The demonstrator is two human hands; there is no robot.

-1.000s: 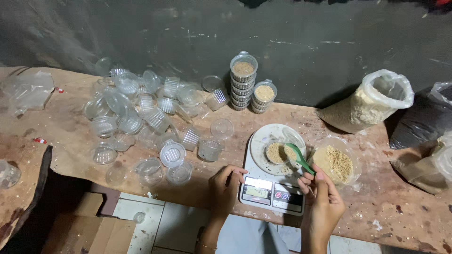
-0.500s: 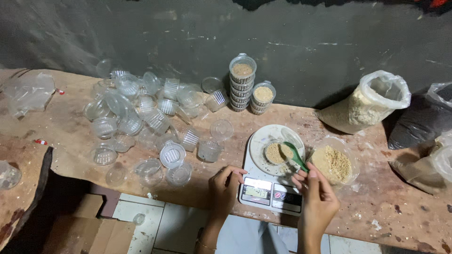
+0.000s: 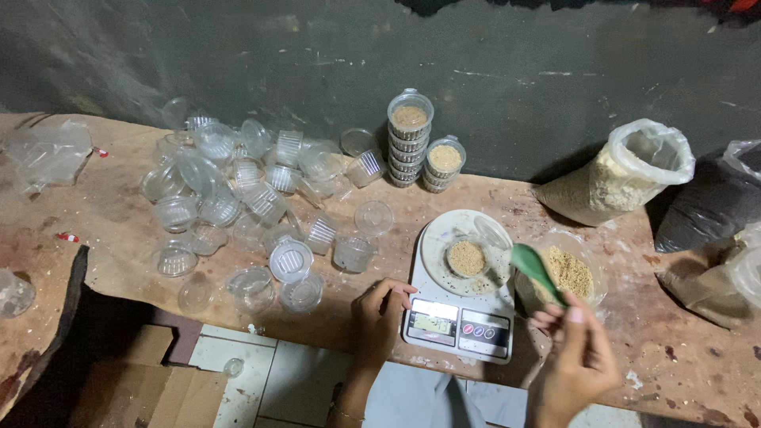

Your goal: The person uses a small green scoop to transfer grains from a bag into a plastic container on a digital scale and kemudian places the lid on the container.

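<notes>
A white kitchen scale (image 3: 462,295) sits at the table's front edge with a small clear cup of tan grain (image 3: 466,257) on its round plate. My left hand (image 3: 379,319) rests on the table, fingertips touching the scale's left side. My right hand (image 3: 572,357) grips a green spoon (image 3: 536,270), whose bowl hangs between the cup and a clear bowl of tan grain (image 3: 569,272) to the right of the scale.
Several empty clear cups and lids (image 3: 238,206) lie scattered at the left. Two stacks of filled cups (image 3: 410,136) stand by the dark wall. An open bag of grain (image 3: 626,178) and a dark bag (image 3: 708,206) lie at the right. Cardboard (image 3: 143,380) lies on the floor.
My right hand has drawn the green spoon off the cup on the scale, to the right and toward the grain bowl. My left hand stays by the scale.
</notes>
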